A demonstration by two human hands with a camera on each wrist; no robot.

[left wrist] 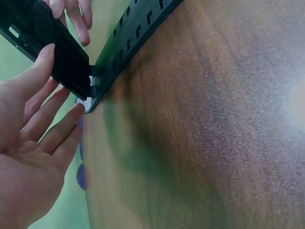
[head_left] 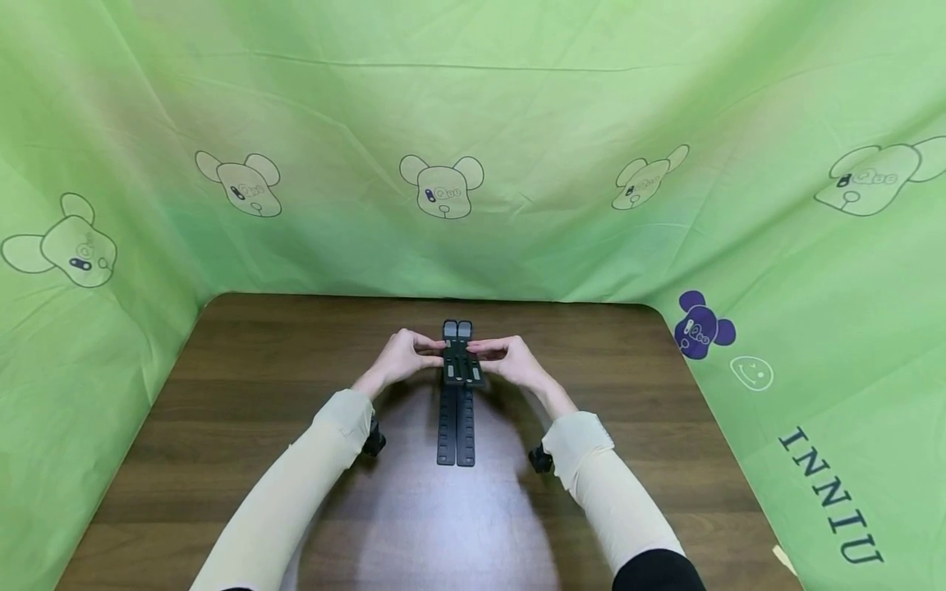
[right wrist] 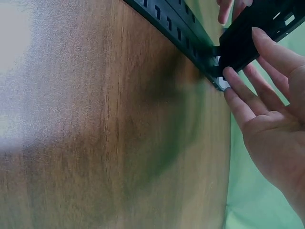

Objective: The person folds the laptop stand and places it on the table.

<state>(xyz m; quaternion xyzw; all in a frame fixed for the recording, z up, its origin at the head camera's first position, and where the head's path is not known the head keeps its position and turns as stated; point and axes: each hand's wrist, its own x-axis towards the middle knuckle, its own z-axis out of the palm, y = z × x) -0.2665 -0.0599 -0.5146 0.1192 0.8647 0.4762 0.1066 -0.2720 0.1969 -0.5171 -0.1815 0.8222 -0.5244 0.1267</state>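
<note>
A black folding laptop stand (head_left: 456, 431) lies lengthwise at the middle of the table, its two slotted rails side by side. Its hinged upper part (head_left: 461, 359) is raised at a slant from the rails, as both wrist views show. My left hand (head_left: 399, 358) grips the left edge of that part between thumb and fingers. On the opposite edge, my right hand (head_left: 513, 361) pinches it the same way. In the left wrist view the left thumb (left wrist: 42, 64) presses one face of the part. Light grey pads (head_left: 450, 330) show at the stand's far end.
The brown wooden table (head_left: 244, 460) extends around the stand. A green cloth (head_left: 443, 263) with printed bear heads hangs behind its far edge and along both sides. Dark wrist devices (head_left: 374, 437) sit below the cuffs. A small pale item (head_left: 784, 560) lies at the right edge.
</note>
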